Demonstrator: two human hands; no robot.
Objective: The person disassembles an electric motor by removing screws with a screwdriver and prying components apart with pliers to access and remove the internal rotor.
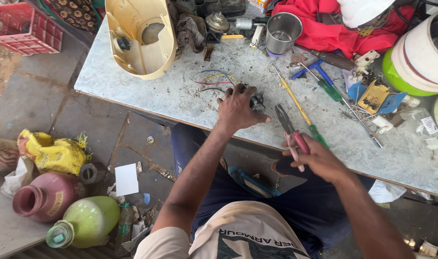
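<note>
The left hand [238, 109] has its fingers pressed down on the motor [255, 101], the right hand [317, 160] squeezes the pliers [290, 130], whose tip near those fingers could nip them or the wires [214, 79] just past them.

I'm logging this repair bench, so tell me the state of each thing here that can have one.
Left hand: pressed down on the small motor.
Small motor: on the table, coloured wires trailing from it.
Right hand: fingers closed round the pliers.
Pliers: held, jaws look shut, tip over the table.
Steel cup: upright, open.
Cream housing: lying open side up.
Yellow screwdriver: lying flat.
</note>
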